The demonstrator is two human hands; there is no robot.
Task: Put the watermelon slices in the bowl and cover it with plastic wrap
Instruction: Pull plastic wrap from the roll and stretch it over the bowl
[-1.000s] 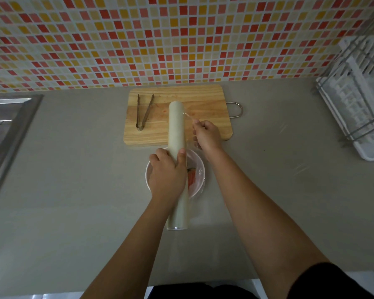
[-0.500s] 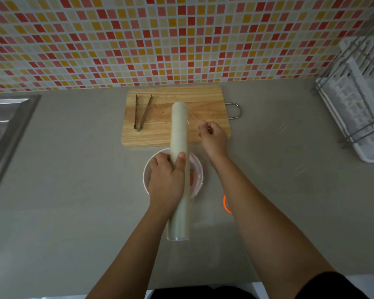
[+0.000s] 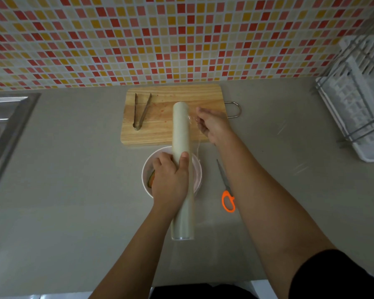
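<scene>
Nearest the viewer, the open end of the plastic wrap roll (image 3: 183,190) hangs over the grey tabletop (image 3: 73,190), and the roll's long axis runs straight away from the body, from that near end across the bowl to a far end above the cutting board (image 3: 173,115). The left hand (image 3: 171,180) is wrapped around the roll near its middle, thumb on the right side and fingers on the left, holding it just above the white bowl (image 3: 198,171); a watermelon slice (image 3: 151,180) with a green rind shows at the bowl's left edge, so the fruit looks to be in place already, though the hand and roll hide most of the inside. To the right of the bowl, orange-handled scissors (image 3: 227,190) lie on the tabletop, partly behind the right forearm. Further out, the right hand (image 3: 212,124) sits just right of the roll's far half, fingers loosely curled and pinching the free edge of the film (image 3: 195,126), which glints between hand and roll. The coming pull will probably go rightwards, across the roll's axis, and the right hand is the one placed to make it while the left steadies the roll. Tongs (image 3: 141,111) rest on the board's left part, well apart from both hands.
</scene>
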